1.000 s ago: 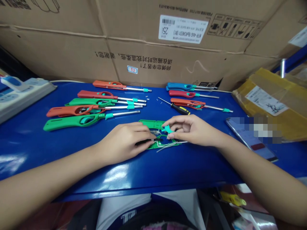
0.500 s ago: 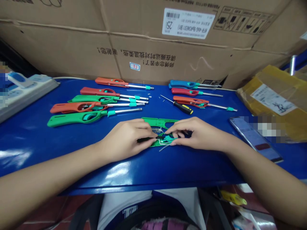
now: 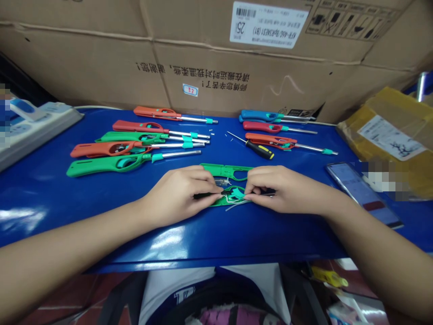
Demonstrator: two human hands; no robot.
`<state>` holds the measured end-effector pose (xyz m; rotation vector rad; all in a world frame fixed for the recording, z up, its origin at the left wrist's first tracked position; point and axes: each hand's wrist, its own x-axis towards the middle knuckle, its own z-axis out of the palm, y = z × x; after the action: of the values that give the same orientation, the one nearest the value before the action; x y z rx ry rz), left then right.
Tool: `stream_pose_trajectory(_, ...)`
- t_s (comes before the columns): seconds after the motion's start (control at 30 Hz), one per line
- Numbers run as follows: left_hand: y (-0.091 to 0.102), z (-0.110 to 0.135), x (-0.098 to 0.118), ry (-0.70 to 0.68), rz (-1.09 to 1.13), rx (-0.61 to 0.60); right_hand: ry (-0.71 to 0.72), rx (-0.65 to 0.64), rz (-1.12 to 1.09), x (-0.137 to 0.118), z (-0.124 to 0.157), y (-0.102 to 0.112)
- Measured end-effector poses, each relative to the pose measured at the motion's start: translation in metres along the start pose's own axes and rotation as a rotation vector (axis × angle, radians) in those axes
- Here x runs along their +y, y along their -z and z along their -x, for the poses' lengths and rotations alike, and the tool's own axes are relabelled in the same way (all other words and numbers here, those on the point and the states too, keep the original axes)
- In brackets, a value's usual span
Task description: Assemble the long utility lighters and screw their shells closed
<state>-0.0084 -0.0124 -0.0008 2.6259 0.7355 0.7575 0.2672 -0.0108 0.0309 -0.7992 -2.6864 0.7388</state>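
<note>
Two green lighter shell halves lie in front of me: one green half [image 3: 223, 170] farther off, the other green half [image 3: 219, 202] nearer, between my hands. My left hand [image 3: 184, 189] pinches a black part [image 3: 203, 195], its tip over the nearer half. With finger and thumb closed, my right hand [image 3: 270, 187] grips the teal trigger piece [image 3: 237, 194] at the right of that half. White wires and a thin clear tube [image 3: 233, 206] run beside the trigger piece. A small clear part [image 3: 221, 182] lies between the halves, partly behind my left fingers.
Several long-nosed lighters, one a green lighter [image 3: 108, 165], lie at left; more, including a red lighter [image 3: 262, 127], lie at right. A screwdriver [image 3: 259, 149], phone [image 3: 361, 194], taped parcel [image 3: 389, 131] and power strip [image 3: 43, 122] surround the work. A big carton [image 3: 111, 81] stands behind.
My right fingers have drawn together onto the teal trigger piece, which now sits further left and turned in the green half. My left hand keeps its pinch on the black part.
</note>
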Motion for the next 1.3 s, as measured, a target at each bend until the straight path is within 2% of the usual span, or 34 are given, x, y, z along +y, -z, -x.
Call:
stream_pose_trajectory(0.17,0.000,-0.001,-0.001,-0.003,0.016,0.004,0.040,0.003,0.003,0.002,-0.003,-0.006)
stream_pose_trajectory(0.43,-0.001,-0.001,-0.003,0.004,0.062,0.032,0.101,0.078,0.072,0.006,-0.006,-0.013)
stream_pose_trajectory(0.7,-0.003,-0.001,-0.003,0.017,0.058,0.030,0.087,0.051,0.092,0.003,-0.005,-0.011)
stream_pose_trajectory(0.87,0.000,0.000,0.000,-0.022,-0.051,-0.010,0.085,0.034,0.123,-0.001,-0.005,-0.007)
stream_pose_trajectory(1.13,0.007,-0.001,0.006,-0.005,-0.120,-0.116,0.100,0.045,0.179,-0.003,-0.003,-0.004)
stream_pose_trajectory(1.3,0.007,-0.001,0.004,-0.029,-0.129,-0.124,0.109,0.055,0.240,-0.003,-0.001,-0.001)
